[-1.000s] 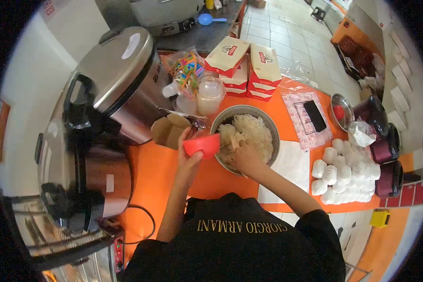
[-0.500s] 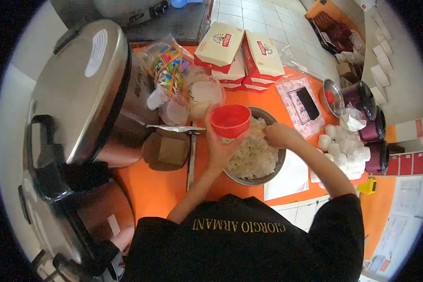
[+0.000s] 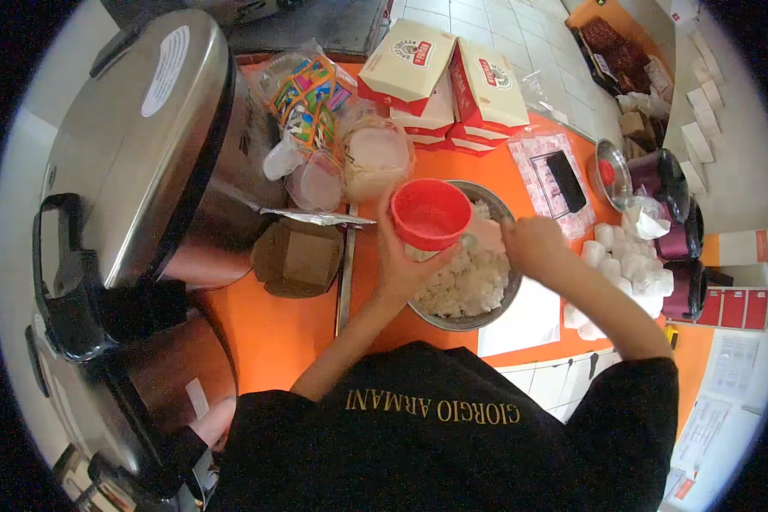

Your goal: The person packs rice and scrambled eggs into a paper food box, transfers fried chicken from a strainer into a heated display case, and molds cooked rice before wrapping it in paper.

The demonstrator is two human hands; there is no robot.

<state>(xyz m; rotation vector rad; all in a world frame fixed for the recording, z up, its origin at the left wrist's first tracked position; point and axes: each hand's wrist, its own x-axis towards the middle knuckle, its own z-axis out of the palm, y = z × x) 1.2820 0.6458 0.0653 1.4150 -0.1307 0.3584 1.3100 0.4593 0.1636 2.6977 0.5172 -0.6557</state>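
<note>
My left hand is wrapped round a round red bowl, tilted so its inside faces up toward me. Beneath it stands a metal bowl of cooked white rice. My right hand, closed at the right rim of the metal bowl, grips a pale pink rice paddle. The paddle's blade lies over the rice, close beside the red bowl; its handle is hidden in my fist. Whether the red bowl holds any rice I cannot tell.
Large rice cookers stand at the left. An opened brown carton, clear plastic bags and tubs lie nearer. Behind are stacked cream-and-red boxes. Right are a pink-patterned packet, wrapped white rolls and white paper.
The red bowl in my left hand has shifted slightly right and nearer. My right hand has moved right, and the paddle blade now shows. The camera view has shifted a little.
</note>
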